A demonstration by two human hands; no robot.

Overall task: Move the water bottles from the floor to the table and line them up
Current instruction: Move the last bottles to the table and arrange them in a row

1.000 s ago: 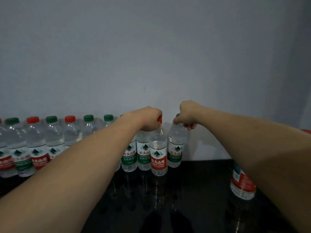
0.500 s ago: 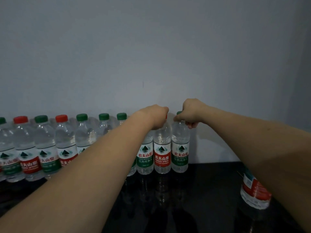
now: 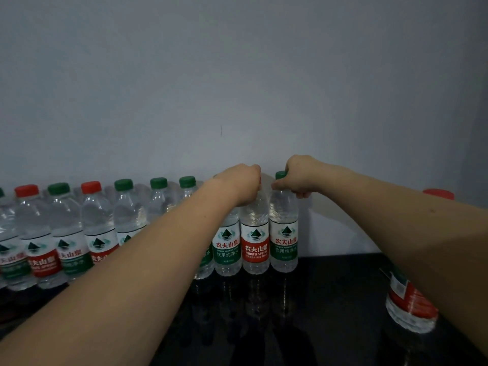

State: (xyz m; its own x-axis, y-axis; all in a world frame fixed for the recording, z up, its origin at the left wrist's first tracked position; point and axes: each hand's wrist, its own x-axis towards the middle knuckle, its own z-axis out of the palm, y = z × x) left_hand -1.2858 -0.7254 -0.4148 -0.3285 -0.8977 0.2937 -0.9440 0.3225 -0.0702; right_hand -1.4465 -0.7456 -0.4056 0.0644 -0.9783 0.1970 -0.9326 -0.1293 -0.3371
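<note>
Grey wall (image 3: 237,75) is backing a dark glossy table (image 3: 330,299), and a row of water bottles (image 3: 92,233) is standing along the wall edge, reflecting in the top.

Left of the left grip: the row is running out of frame at the left, bottles upright and touching or nearly so, caps alternating red and green at first, then several green. The left forearm is hiding the lower part of some of them.

Left hand (image 3: 241,184): fingers are curling down over the cap and neck of the red-labelled bottle (image 3: 255,244), only a sliver of red cap showing beside the knuckles. Grip is clamping on that bottle, which is standing on the table, flush with its neighbours.

Right hand (image 3: 298,177): thumb and fingers are pinching the neck of the green-capped bottle (image 3: 284,233) just under the cap. This bottle is sitting immediately right of the left grip, at the right end of the row, base on the table.

Right of the right grip: one larger red-labelled bottle (image 3: 409,305) is standing apart, nearer the camera, partly behind the right forearm. A red cap (image 3: 438,194) is peeking above that forearm; whether it belongs to it, cannot tell.

Judgement: most of the job is looking finished; these two appear placed, needing only release. Floor is out of view, so remaining count is unknown.
</note>
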